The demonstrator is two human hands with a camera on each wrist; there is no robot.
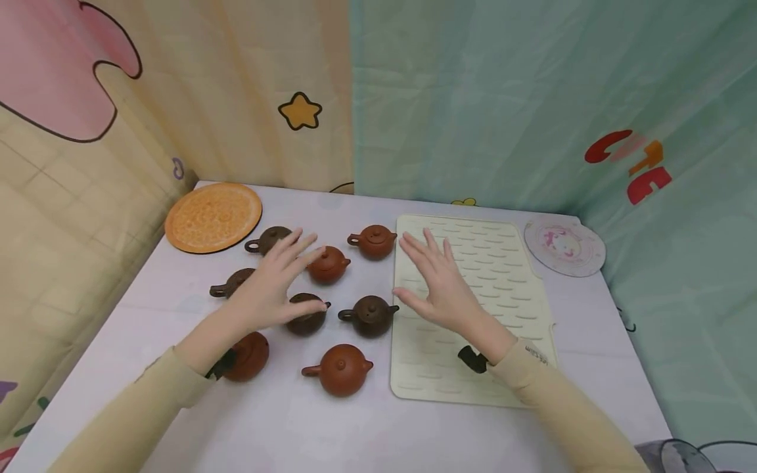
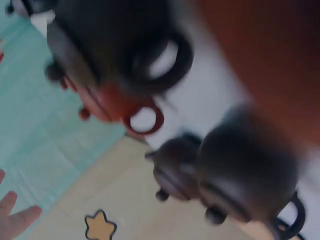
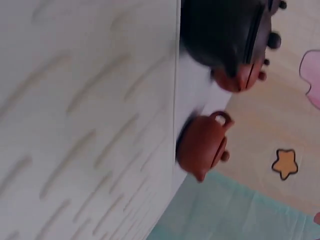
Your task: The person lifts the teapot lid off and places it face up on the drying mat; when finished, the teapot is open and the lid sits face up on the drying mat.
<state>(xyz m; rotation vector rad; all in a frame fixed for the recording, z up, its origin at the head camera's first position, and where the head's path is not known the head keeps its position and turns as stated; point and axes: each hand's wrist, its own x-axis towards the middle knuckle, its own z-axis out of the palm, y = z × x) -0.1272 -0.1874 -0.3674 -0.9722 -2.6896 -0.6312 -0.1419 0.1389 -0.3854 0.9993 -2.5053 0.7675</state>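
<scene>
Plainly, we have four reddish teapots (image 1: 344, 371) and four dark teapots (image 1: 371, 318) standing on the white surface (image 1: 284, 440), all to the left of a cream mat (image 1: 437, 387) with curved marks. Our left hand (image 1: 266, 292) is over the left part of the group, fingers spread and thumb apart, partly hiding several pots; whether it touches one, we cannot tell. Our right hand (image 1: 440, 286) is over the mat's left half, its fingers spread too, the thumb pointing toward the nearest dark pot's spout. Near the surface's far left corner, we see an orange round mat (image 1: 213, 217); a pale pink-patterned disc (image 1: 564, 246) lies just right of the cream mat. In the left wrist view, the closest pots blur.
</scene>
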